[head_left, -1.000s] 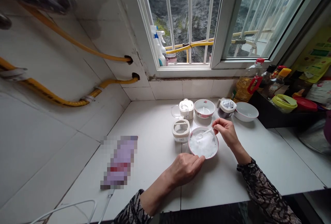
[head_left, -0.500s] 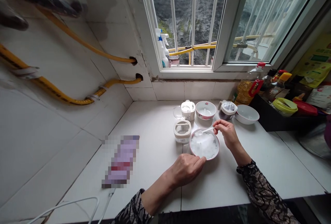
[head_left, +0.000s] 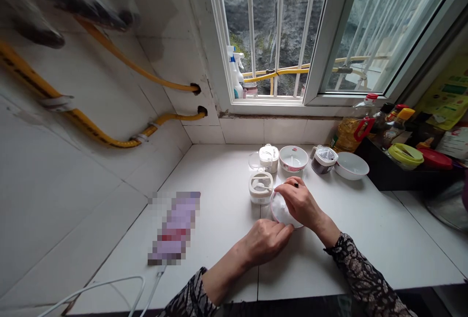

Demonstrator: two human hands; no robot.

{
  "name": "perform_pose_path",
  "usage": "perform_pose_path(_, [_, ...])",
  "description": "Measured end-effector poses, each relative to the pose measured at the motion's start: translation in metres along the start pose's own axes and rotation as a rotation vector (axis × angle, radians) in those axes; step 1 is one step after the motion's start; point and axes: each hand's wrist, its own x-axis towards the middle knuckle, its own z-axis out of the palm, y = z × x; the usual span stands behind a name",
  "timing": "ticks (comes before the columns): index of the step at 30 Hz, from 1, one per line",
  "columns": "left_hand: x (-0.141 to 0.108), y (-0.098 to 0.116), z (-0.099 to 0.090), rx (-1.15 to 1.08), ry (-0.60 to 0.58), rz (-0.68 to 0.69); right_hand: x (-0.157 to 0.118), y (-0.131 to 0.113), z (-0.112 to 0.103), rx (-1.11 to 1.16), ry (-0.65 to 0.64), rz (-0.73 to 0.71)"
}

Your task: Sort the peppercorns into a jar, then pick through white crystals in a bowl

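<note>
Left hand (head_left: 268,241): one, fingers narrow, thumb and fingertips pinching the near rim of a small bowl (head_left: 272,209).

Small bowl: one, pink-rimmed, holding white grains; sits upright on the white counter (head_left: 219,239), partly hidden under the right hand.

Right hand (head_left: 302,202): one, closed in a pinch on the handle of a spoon (head_left: 269,188); a dark ring on one finger.

Spoon: one, white; its head is at the mouth of an open jar (head_left: 261,196), whether inside or just above cannot be told.

Open jar: one, clear with a cream rim, just beside the small bowl on its left.

Back row, left to right: white jar (head_left: 269,160), one, with a clear lid swung out to its left; flowered bowl (head_left: 293,166), one, a pale slim item within; dark-filled jar (head_left: 324,163), one, with a clear top; white bowl (head_left: 351,165), one, just beside that jar.

Right end: oil bottle (head_left: 345,134), one, red-capped, standing by a black rack (head_left: 373,168) of bottles and tubs.

Left side: purple item (head_left: 177,219), one, blurred, lying flat, a white cable (head_left: 152,290) at its near end.

Wall: yellow pipes (head_left: 91,129), two lengths.

Window ledge: spray bottles (head_left: 236,75), white.
</note>
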Motion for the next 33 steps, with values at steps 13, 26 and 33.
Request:
perform_pose_path(13, [-0.001, 0.0, -0.001, 0.003, -0.013, -0.016, -0.012, 0.018, -0.038, -0.042, 0.177, 0.409])
perform_pose_path(26, [0.0, 0.001, -0.003, 0.019, -0.021, -0.011, -0.012, 0.024, -0.031, 0.249, 0.169, 0.757])
perform_pose_path(33, [0.001, 0.001, -0.004, 0.025, -0.029, -0.016, -0.01, 0.032, -0.036, 0.496, 0.248, 0.909])
